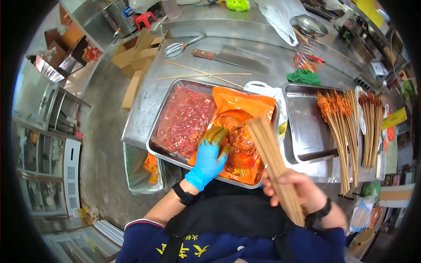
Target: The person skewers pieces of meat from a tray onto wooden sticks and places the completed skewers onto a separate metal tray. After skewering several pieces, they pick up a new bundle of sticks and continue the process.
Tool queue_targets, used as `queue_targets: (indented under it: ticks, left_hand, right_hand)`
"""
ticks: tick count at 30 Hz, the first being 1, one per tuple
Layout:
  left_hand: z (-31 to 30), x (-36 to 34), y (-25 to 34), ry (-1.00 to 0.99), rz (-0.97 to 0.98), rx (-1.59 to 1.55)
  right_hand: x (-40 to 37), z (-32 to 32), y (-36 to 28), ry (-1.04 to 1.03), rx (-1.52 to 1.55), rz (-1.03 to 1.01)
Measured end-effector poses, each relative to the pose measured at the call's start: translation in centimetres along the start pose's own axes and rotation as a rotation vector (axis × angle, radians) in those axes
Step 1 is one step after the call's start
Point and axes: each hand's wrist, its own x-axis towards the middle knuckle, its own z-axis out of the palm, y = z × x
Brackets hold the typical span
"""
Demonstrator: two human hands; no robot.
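Observation:
My left hand (pixel 209 155), in a blue glove with oily fingertips, rests on the marinated meat (pixel 239 136) in an open orange bag (pixel 245 100); whether its fingers grip a piece cannot be made out. That bag lies in a metal tray (pixel 153 148), beside a clear bag of red chopped meat (pixel 186 116). Bare fingers of my right hand (pixel 298 188) wrap round a thick bundle of wooden skewers (pixel 276 168), whose upper end leans over the orange bag's right side.
Right of me, a second tray (pixel 307 127) carries meat skewers (pixel 335 114), with darker ones (pixel 370 114) beyond. Behind lie a cleaver (pixel 241 59), scissors (pixel 184 46), loose sticks (pixel 206 74) and a green cloth (pixel 304 76). A lined bin (pixel 142 175) stands below left.

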Motion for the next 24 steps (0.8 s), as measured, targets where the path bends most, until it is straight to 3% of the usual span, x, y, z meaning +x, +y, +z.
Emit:
queue_targets:
  ticks: [2,3,4,6,10,13,24]
  left_hand:
    - [-0.5,-0.5,-0.3,0.01,-0.315,-0.375]
    - [-0.8,-0.3,-0.1,0.093,-0.369,-0.555]
    - [-1.6,-0.2,0.0,0.092,-0.373,-0.539]
    - [-3.1,0.9,0.7,0.029,-0.524,-1.129]
    - [-3.5,2.9,1.6,-0.215,-0.621,-1.194]
    - [-1.5,2.2,1.5,-0.157,-0.631,-1.283]
    - [-1.2,1.7,1.5,-0.14,-0.751,-1.277]
  right_hand:
    - [2.3,-0.5,1.2,0.003,-0.035,-0.017]
    - [2.7,-0.5,1.2,-0.015,-0.034,-0.008]
    - [2.9,-0.5,1.2,-0.015,-0.014,-0.03]
    - [2.8,-0.6,1.0,-0.006,0.012,-0.056]
    - [2.4,-0.5,-0.8,0.078,-0.177,0.034]
    - [2.5,-1.2,-1.1,0.131,-0.456,0.054]
    - [3.1,-0.3,1.1,0.18,-0.442,-0.004]
